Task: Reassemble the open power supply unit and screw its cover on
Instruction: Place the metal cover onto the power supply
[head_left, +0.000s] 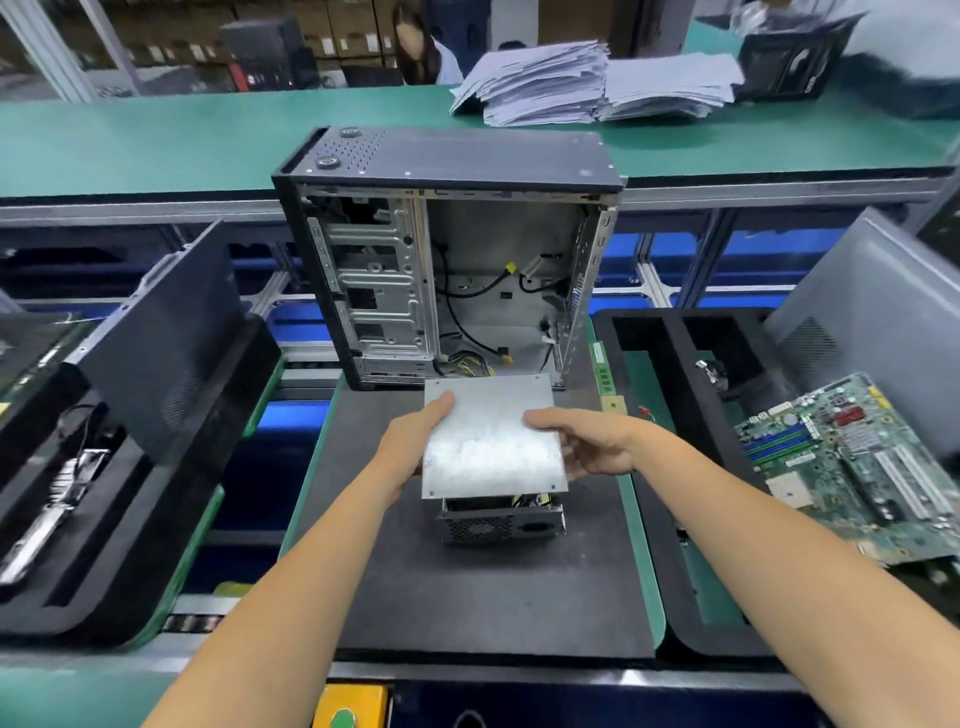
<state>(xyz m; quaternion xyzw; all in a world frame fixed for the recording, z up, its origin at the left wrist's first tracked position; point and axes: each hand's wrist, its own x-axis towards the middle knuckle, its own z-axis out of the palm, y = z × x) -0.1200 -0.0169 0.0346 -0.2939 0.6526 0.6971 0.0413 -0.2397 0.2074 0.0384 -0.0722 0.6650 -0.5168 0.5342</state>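
A bare silver metal cover (491, 441) is held flat above the open power supply unit (500, 524), which sits on the dark mat (467, 597) with its black vented end facing me. My left hand (415, 441) grips the cover's left edge, thumb on top. My right hand (587, 441) grips its right edge, thumb on top and fingers under. The cover hides most of the unit's inside; some yellow wires show under its near edge.
An open, empty computer case (447, 270) stands upright just behind the cover. A green motherboard (857, 467) lies in a black foam tray at right. A black side panel (166, 343) leans at left. Paper stacks (571, 83) sit on the far bench.
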